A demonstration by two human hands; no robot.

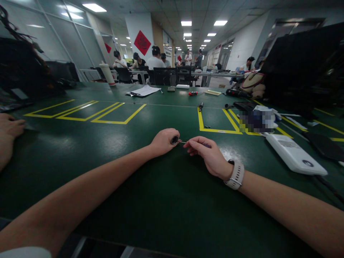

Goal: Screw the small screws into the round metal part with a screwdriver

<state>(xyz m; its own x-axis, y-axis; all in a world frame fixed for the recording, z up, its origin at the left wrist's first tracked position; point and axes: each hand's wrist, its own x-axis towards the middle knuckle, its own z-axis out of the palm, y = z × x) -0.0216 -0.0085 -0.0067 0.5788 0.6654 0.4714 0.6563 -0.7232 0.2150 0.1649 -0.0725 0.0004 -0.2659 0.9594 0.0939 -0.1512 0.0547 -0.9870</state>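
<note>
My left hand (164,142) is closed around a small dark cylindrical part (174,140), whose round, hollow-looking end faces me. In my right hand (205,152), the fingers are closed on a screwdriver (182,142). Its thin metal shaft points left and reaches the side of the cylindrical part. Most of its dark handle is hidden in the palm. Both hands are just above the green table (150,200). Whether the screwdriver tip sits in a screw is too small to tell. A few tiny dark pieces (207,127) lie beyond my right hand.
A metal part (201,106) stands at a yellow tape corner. Farther off are a red-handled screwdriver (194,93), papers (145,90) and a cup (108,74). A white power bank (297,154) with a cable lies right. Another person's hand (11,125) rests at the left edge.
</note>
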